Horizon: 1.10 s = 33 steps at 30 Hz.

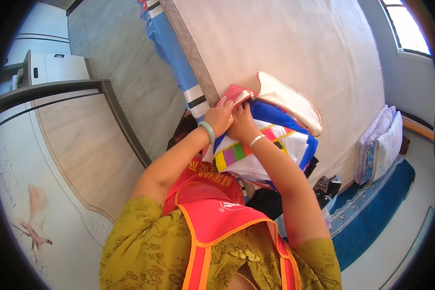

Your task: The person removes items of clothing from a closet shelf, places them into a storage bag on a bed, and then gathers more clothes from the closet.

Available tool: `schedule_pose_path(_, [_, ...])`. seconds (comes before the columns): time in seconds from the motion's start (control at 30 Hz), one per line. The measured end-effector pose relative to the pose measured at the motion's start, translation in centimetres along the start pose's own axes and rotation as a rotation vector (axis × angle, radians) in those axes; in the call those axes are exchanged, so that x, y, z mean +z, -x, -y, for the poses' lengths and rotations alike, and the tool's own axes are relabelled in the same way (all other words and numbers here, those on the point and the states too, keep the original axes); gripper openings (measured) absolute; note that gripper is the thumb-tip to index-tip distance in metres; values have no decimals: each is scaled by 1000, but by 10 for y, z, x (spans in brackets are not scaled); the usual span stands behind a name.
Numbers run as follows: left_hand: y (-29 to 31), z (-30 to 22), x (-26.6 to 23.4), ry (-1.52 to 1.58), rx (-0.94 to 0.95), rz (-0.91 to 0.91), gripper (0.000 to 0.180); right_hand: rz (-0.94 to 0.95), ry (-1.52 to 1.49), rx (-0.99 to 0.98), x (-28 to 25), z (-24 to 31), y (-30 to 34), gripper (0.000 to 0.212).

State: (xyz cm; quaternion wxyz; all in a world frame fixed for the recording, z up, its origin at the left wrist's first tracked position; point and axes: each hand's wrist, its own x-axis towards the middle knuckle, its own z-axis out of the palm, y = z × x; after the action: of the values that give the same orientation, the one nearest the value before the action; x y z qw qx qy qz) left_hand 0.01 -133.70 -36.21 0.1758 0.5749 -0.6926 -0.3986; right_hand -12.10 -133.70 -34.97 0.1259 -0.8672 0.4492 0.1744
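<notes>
Both my hands meet at the edge of a bed, on a pile of folded cloth. My left hand (219, 119), with a green bangle at the wrist, grips a red patterned cloth (233, 93) at the pile's top corner. My right hand (241, 124), wearing a thin bracelet, presses and pinches the same corner. Under them lies a blue and white cloth with coloured stripes (270, 145). A cream folded piece (290, 101) lies just beyond it on the pale mattress (295, 43).
A blue bed sheet (171, 43) hangs along the mattress side. A wooden wardrobe (72, 145) stands to the left. Folded pillows (379, 142) and a blue quilt (372, 208) lie at the right. Dark clothes (324, 186) sit below the pile.
</notes>
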Motion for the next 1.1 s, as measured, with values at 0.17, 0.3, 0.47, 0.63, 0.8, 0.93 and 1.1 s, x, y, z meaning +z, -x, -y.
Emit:
schedule_pose_path(0.17, [-7,5,-7,68,37,98,21,-131,-10,-4,0,5,11,51])
schedule_pose_path(0.3, [-7,13,-5,102,-8,111,23,-249,6,-87,-38,16,50,37])
schedule_pose_path(0.47, [-11,14,-4,129,47,140,23,-313,-454,-366,-22,11,61,17])
schedule_pose_path(0.63, [-9,5,-14,71,61,197,22,-292,-331,-367,-18,17,57,25])
schedule_pose_path(0.8, [2,-8,-9,-94,-50,159,21,52,-58,-363,3,37,49,27])
schedule_pose_path(0.93, [22,-8,-7,-139,-77,103,25,-17,-107,-382,14,35,46,28])
schedule_pose_path(1.1, [65,4,2,-69,-263,63,34,51,20,-435,18,47,47,28])
